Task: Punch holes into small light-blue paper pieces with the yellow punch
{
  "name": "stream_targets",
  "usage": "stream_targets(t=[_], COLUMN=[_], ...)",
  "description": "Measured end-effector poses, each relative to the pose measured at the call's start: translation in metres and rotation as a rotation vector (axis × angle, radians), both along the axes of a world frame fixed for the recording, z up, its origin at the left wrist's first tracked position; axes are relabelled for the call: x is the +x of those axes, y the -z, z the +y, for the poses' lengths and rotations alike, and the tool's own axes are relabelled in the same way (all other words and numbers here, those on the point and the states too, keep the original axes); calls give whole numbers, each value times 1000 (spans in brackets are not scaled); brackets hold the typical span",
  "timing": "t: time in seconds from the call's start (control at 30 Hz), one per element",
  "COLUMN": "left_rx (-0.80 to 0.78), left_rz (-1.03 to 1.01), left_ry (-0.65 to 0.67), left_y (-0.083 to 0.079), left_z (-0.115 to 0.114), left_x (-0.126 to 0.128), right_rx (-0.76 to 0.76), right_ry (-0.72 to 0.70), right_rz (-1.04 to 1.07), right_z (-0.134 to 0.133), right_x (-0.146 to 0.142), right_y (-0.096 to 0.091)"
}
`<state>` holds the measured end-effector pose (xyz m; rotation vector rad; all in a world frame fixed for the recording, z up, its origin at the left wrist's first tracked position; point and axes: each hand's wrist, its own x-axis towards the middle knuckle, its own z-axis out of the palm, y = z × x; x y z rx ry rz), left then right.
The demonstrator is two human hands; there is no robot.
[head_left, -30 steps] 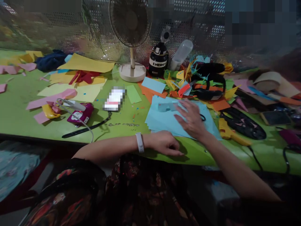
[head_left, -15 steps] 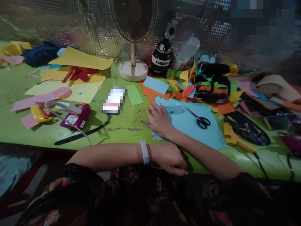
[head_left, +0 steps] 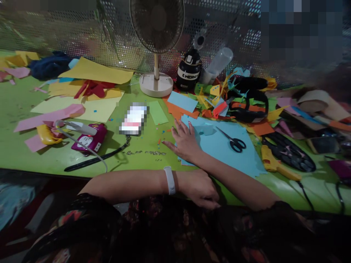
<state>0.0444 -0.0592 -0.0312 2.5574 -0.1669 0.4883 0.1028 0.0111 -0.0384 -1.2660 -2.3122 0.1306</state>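
Note:
My right hand lies flat with fingers spread on the left edge of a stack of light blue paper sheets on the green table. Black-handled scissors lie on the blue paper to the right of that hand, beside a small folded blue piece. My left hand, with a white band on its wrist, rests at the near table edge under my right forearm, fingers loosely curled and nothing visible in them.
A desk fan stands at the back centre by a black bottle. Coloured paper scraps and black headphones pile up at the right. A yellow glue gun, a magenta device with a cable and yellow sheets lie around.
My right hand slid left across the blue paper from the scissors to the stack's left edge, uncovering the scissors. My left hand stayed at the table edge.

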Motion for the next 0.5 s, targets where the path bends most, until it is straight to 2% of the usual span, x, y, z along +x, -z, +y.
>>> stream_targets(t=[0.17,0.23,0.3,0.37,0.4,0.5], left_rx=[-26,-85,-187,-328,-406,-640], left_rz=[3,-4,-20,-15,15,31], left_ry=[18,3,-68,-192,-295,-724], left_y=[-6,-16,-30,-45,-50,-55], left_z=[-2,-2,3,16,26,62], left_x=[-2,-5,-12,-23,-30,-49], right_rx=[10,10,-5,-48,-80,-179], right_ry=[29,29,30,53,70,121], right_rz=[51,103,188,285,331,452], right_z=[-4,-4,-3,-1,0,2], right_x=[25,43,63,81,88,103], right_y=[-20,-26,-29,-29,-29,-26])
